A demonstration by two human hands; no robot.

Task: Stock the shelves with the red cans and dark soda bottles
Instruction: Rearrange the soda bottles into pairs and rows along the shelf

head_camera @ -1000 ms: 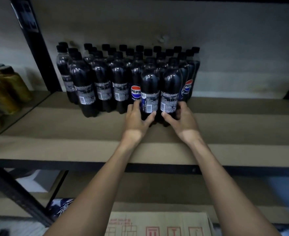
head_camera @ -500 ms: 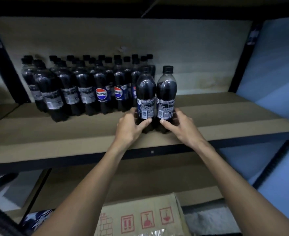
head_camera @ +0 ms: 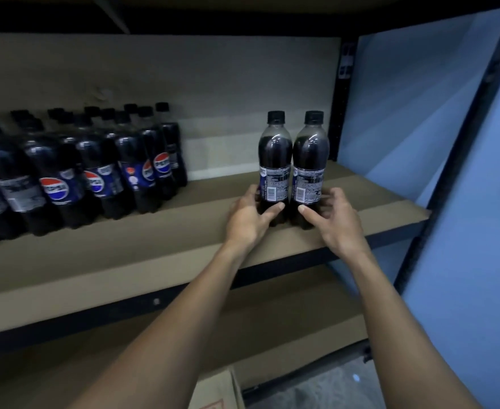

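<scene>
Two dark soda bottles stand upright side by side on the brown shelf (head_camera: 160, 249), toward its right end. My left hand (head_camera: 247, 218) grips the base of the left bottle (head_camera: 274, 160). My right hand (head_camera: 335, 219) grips the base of the right bottle (head_camera: 310, 160). Both bottles have black caps and show their barcode labels. A large group of the same bottles (head_camera: 74, 172) stands at the shelf's left. No red cans are in view.
A black upright post (head_camera: 343, 93) and a blue wall (head_camera: 419, 113) close the shelf's right end. A lower shelf (head_camera: 272, 326) lies beneath, with a cardboard box corner (head_camera: 219, 391) at the bottom edge.
Both hands have carried the two bottles to the right along the shelf, away from the main group, leaving a wide gap between them.
</scene>
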